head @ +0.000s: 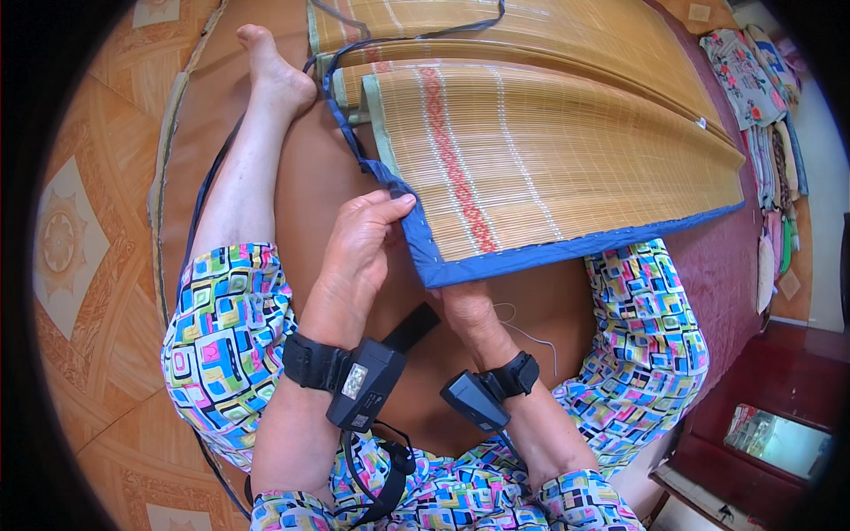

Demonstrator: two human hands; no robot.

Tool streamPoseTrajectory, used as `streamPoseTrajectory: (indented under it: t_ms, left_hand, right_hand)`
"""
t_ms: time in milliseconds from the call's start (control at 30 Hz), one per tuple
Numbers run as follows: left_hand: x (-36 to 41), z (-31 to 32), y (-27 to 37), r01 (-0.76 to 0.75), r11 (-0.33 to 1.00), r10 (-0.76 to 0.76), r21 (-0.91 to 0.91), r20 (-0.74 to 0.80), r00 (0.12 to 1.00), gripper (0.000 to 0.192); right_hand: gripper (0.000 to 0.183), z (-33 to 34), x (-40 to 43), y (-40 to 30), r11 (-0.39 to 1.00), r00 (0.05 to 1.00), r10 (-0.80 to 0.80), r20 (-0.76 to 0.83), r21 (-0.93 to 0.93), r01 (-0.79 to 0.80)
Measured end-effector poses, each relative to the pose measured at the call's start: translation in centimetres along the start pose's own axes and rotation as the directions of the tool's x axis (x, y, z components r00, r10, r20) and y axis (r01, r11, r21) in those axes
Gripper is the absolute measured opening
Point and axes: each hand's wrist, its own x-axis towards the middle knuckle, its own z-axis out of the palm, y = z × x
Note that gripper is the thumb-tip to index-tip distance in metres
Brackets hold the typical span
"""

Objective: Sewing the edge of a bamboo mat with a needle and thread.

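Note:
A woven bamboo mat (524,152) with red and white stripes lies in folds before me, its near corner raised. Blue cloth binding (564,249) with pale stitches edges that corner; a loose blue strip (342,123) runs on from it up the left side. My left hand (365,229) pinches the binding at the mat's left edge between thumb and fingers. My right hand (465,299) reaches under the near corner, its fingers hidden by the mat. A thin white thread (538,336) trails on the brown surface beside my right wrist.
My bare leg (242,152) stretches out at left, and my other knee lies under the mat at right. Folded clothes (750,79) are stacked at the upper right. Dark red furniture (750,391) stands at lower right. Patterned floor (106,265) shows at left.

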Motion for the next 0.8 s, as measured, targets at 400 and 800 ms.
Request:
streamPoseTrajectory:
  t_ms: [400, 800]
  left_hand:
    - [0.2, 0.1, -0.3, -0.034, 0.999, 0.034, -0.036, -0.005, 0.999, 0.015]
    - [0.4, -0.3, -0.5, -0.022, 0.999, 0.023, -0.028, 0.011, 1.0, 0.016]
  right_hand:
    - [0.022, -0.2, 0.3, -0.1, 0.999, 0.999, -0.031, 0.03, -0.039, 0.032]
    - [0.013, -0.6, 0.5, 1.1, 0.985, 0.994, -0.108, 0.026, 0.135, 0.104]
